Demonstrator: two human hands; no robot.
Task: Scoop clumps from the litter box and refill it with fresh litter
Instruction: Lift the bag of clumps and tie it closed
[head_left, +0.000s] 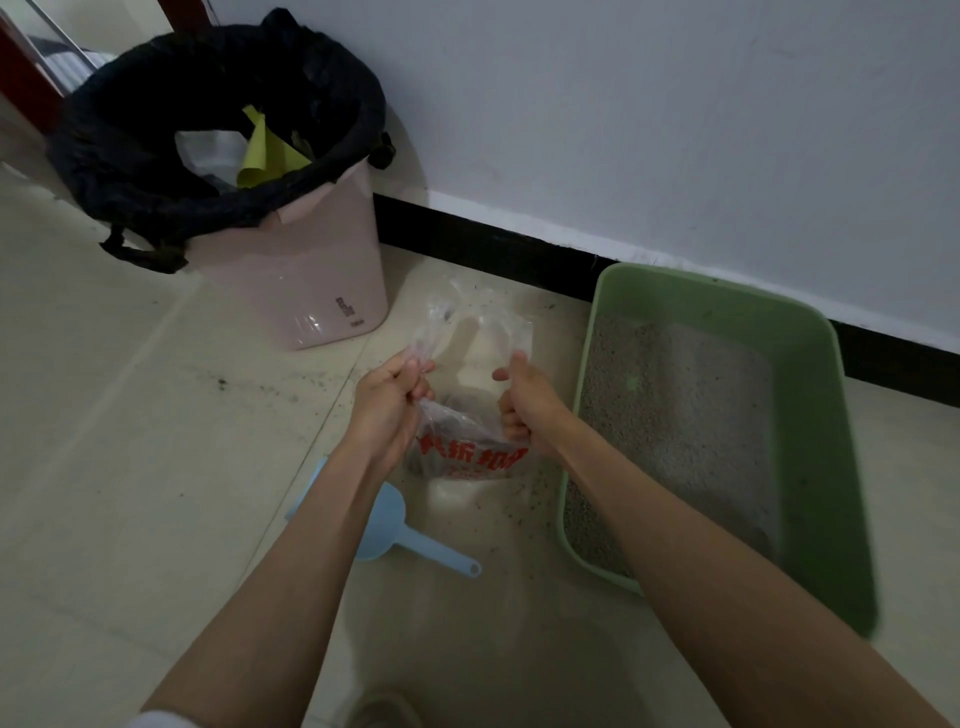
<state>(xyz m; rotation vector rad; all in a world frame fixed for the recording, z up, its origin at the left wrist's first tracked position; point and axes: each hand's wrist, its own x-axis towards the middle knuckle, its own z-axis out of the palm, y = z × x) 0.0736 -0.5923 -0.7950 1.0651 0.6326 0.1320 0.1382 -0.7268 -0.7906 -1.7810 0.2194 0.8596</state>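
Head view: both hands' fingers (415, 371) grip a plastic bag (470, 447) over gritty tiled floor (130, 441).

scoop (387, 525): bowl partly hidden behind the left forearm. litter box (810, 467): near wall blurred, corner at 5 o'clock smeared. plastic bag (467, 441): contents indistinct; red print partly covered by the right hand (527, 402). bin (291, 270): label too small to read.
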